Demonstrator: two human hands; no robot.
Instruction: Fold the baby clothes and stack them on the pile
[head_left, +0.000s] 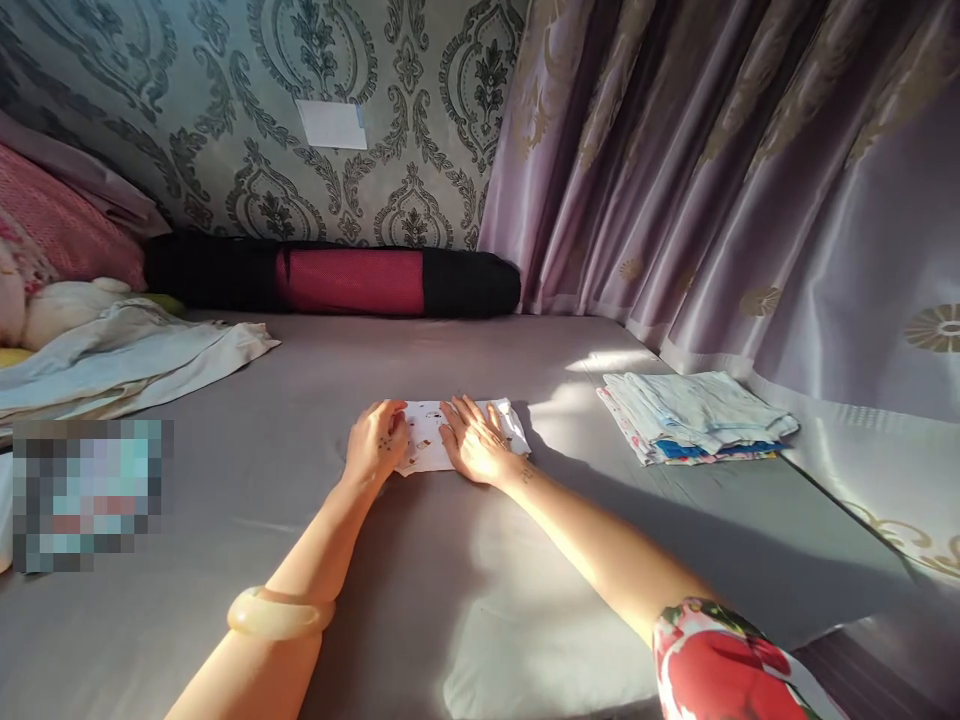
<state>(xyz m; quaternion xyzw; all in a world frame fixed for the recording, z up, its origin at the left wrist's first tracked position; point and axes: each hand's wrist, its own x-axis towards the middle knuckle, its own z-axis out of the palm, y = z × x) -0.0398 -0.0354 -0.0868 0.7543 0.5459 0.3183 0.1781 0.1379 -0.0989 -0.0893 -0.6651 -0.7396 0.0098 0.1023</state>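
Observation:
A white cloth (426, 452) with small printed figures lies folded into a rectangle on the grey bed sheet. My left hand (377, 440) is at its left edge, fingers curled in and closed on that edge; the fingertips are partly hidden. Flat on the cloth's right half rests my right hand (478, 440), palm down with the fingers stretched out. To the right, a stack of folded cloths (697, 410), pale on top with blue and patterned layers beneath, lies near the bed's edge.
A long black and red bolster-shaped bag (349, 281) lies along the patterned wall. Crumpled pale garments (142, 345) and pink bedding (67, 220) fill the left side, near a blurred-out object (94, 495). Purple curtains (675, 180) hang at the right.

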